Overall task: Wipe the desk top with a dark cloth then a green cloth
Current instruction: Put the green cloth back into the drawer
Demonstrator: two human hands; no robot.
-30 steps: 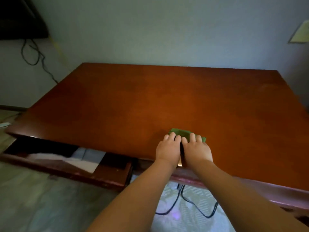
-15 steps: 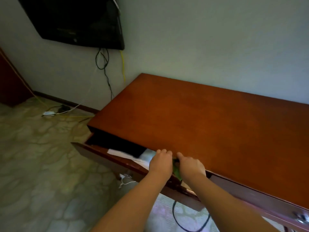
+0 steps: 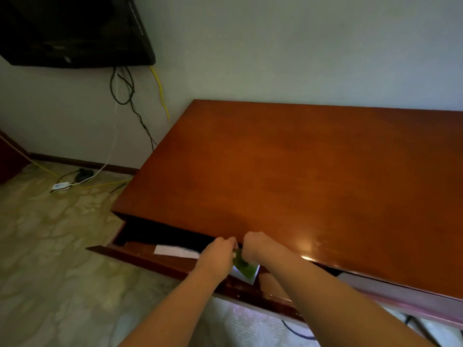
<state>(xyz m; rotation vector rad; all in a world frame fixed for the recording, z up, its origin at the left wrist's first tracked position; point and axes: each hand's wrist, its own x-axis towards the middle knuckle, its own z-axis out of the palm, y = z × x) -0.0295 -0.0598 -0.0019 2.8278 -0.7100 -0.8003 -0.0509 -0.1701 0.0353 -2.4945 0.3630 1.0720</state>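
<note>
Wall: the pale plain wall (image 3: 275,46) meets the desk's far edge along its whole visible length.
Floor: the pale marbled floor (image 3: 50,246) spreads to the left of the desk and in front of it, giving you room on that side up to the skirting.
Desk top: the polished reddish-brown wooden desk top (image 3: 300,184) shows its left and far edges. Its front edge runs just above your knuckles, and the right side leaves the frame.
Television: the black flat television (image 3: 70,31) hangs on the wall, well apart from the desk's left corner.
Drawer: the dark wooden drawer (image 3: 150,259) stands pulled out below the front edge at the desk's left end, its front rail angled toward you.
Cables: black and yellow cables (image 3: 125,91) hang from the television to the floor, just beside the desk's far-left corner.
Left hand: your left hand (image 3: 218,254) reaches over the drawer, fingertips pinching the cloth's upper end.
Right hand: your right hand (image 3: 255,247) sits just beside it against the front edge with its fingers curled under. You cannot tell whether they grip the cloth.
Paper: a white paper sheet (image 3: 175,251) lies flat in the drawer, left of your left hand.
Cloth: the small crumpled green cloth (image 3: 244,267) hangs between your wrists, off the desk top and over the drawer. Its long axis slants from your fingertips down and right toward you, broad end lowest.
</note>
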